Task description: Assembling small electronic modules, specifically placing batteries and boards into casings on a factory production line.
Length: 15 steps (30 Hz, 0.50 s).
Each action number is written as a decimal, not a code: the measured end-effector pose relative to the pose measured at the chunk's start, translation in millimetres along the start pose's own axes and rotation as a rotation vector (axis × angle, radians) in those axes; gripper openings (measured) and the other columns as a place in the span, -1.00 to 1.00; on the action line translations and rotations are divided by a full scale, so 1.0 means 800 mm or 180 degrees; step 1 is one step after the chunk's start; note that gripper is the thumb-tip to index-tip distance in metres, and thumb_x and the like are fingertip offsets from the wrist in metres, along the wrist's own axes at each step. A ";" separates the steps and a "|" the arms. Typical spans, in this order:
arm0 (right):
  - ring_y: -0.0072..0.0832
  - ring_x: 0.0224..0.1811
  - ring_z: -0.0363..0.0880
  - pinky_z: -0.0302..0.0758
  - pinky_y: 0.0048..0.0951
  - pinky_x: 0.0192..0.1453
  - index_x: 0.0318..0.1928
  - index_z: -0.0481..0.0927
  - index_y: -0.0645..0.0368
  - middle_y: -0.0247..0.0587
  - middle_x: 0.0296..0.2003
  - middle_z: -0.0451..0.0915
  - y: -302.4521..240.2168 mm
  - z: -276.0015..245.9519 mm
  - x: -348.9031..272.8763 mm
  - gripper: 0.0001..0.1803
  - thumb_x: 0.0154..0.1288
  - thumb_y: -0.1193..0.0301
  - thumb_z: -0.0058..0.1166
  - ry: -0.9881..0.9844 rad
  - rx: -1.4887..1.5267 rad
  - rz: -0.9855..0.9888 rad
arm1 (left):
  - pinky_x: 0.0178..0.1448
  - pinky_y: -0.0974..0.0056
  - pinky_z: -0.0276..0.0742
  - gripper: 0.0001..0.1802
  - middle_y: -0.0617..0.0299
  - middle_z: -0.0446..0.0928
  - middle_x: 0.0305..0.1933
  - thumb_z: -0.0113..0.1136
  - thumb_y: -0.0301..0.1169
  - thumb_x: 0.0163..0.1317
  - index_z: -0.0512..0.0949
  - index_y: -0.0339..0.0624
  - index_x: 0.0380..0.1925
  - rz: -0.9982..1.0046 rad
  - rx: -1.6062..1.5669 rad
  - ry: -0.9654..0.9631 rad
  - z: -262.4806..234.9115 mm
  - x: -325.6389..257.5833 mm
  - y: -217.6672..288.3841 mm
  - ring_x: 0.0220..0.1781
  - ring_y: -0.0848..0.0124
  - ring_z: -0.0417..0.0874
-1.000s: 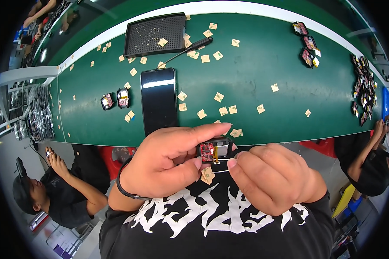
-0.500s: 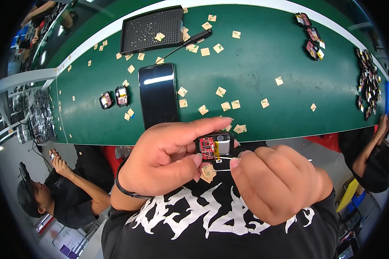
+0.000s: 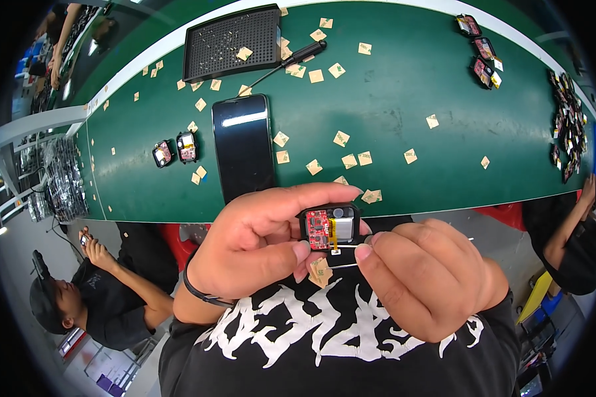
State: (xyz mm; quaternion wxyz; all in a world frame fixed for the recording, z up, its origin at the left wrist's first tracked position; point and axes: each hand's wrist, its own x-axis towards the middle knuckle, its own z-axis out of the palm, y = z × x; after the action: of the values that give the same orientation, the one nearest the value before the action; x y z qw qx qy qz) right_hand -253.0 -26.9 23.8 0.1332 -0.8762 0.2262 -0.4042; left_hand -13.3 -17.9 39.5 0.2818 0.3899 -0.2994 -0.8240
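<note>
My left hand (image 3: 251, 231) is closed round a small black smartwatch-like case (image 3: 311, 212), its open side facing up. Inside the case are a red circuit board (image 3: 318, 233), a silver battery (image 3: 345, 228) and a yellow flex strip (image 3: 334, 233) whose end hangs over the lower edge. Tan paper squares (image 3: 320, 272) stick out under the case by my left fingertips. Pinched in my right hand (image 3: 430, 278) are thin metal tweezers (image 3: 343, 266); one prong lies by the end of the flex strip, the other reaches toward the paper. My right palm hides most of the tweezers.
On the green table (image 3: 377, 86) lie a dark phone (image 3: 243, 149), a screwdriver (image 3: 304, 54), a black perforated tray (image 3: 232, 43) and scattered tan squares. Two similar cases (image 3: 187, 147) sit left, more (image 3: 483, 48) far right, beside a heap (image 3: 567, 126). Co-workers (image 3: 106, 291) sit either side.
The case and both hands have shifted very slightly. The tweezers stay at the lower edge of the case, and my grips are the same.
</note>
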 end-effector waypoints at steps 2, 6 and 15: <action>-0.39 -0.47 0.47 0.27 -0.44 -0.56 -0.45 0.62 0.43 -0.13 -0.42 0.54 -0.001 0.001 -0.001 -0.90 0.00 0.67 0.30 0.0012 -0.0007 0.0017 | 0.19 0.31 0.66 -0.33 -0.37 0.54 0.25 0.05 -0.63 0.29 0.24 -0.62 0.42 0.0010 -0.0045 -0.0039 -0.003 0.000 -0.004 0.25 0.14 0.68; -0.37 -0.46 0.48 0.28 -0.44 -0.55 -0.44 0.62 0.43 -0.10 -0.41 0.55 -0.003 0.002 -0.002 -0.90 0.00 0.67 0.30 0.0044 0.0023 0.0077 | 0.19 0.31 0.67 -0.34 -0.39 0.54 0.23 0.08 -0.60 0.33 0.22 -0.63 0.42 0.0007 -0.0186 -0.0108 -0.007 0.000 -0.008 0.26 0.10 0.67; -0.31 -0.47 0.56 0.38 -0.43 -0.58 -0.22 0.66 0.55 0.00 -0.35 0.60 -0.004 -0.007 0.000 -0.68 -0.04 0.59 0.29 -0.0322 0.0059 0.0001 | 0.26 0.23 0.64 -0.32 -0.40 0.56 0.20 -0.01 -0.67 0.24 0.23 -0.66 0.41 -0.0050 -0.0096 -0.0006 -0.006 0.000 -0.006 0.26 0.05 0.68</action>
State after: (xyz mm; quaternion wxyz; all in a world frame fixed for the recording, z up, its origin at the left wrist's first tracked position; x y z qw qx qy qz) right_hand -256.4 -24.4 29.0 0.1527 -0.8942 0.2155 -0.3615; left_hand -10.5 -16.2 33.6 0.2808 0.3872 -0.2842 -0.8310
